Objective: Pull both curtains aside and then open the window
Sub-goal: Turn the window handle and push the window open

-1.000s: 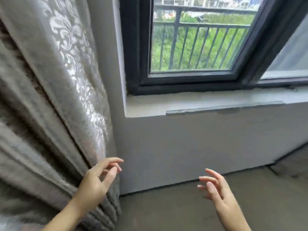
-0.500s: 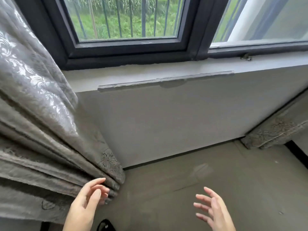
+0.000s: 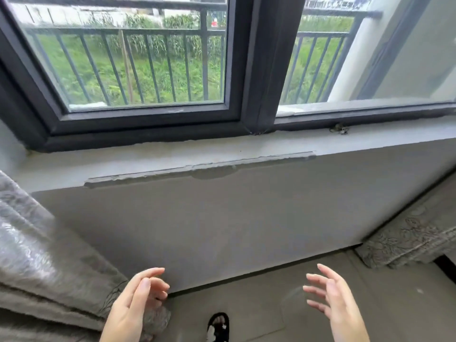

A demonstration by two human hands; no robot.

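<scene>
A dark-framed window (image 3: 259, 70) fills the top of the head view, its left sash shut, with a railing and grass behind the glass. The grey patterned left curtain (image 3: 37, 255) is bunched at the lower left. The right curtain (image 3: 414, 238) hangs gathered at the right edge, its hem near the floor. My left hand (image 3: 133, 304) hovers low beside the left curtain's hem, fingers apart, holding nothing. My right hand (image 3: 335, 299) is raised at the lower right, fingers spread, empty and well clear of the right curtain.
A pale window sill (image 3: 172, 156) with a chipped strip along its edge runs under the frame, above a plain grey wall (image 3: 222, 218). A dark slippered foot (image 3: 218, 327) stands on the grey floor (image 3: 283, 304) between my hands.
The view has swung right and upward, so more of the window and the right curtain shows. Both hands stayed low and open; the left one has come off the left curtain.
</scene>
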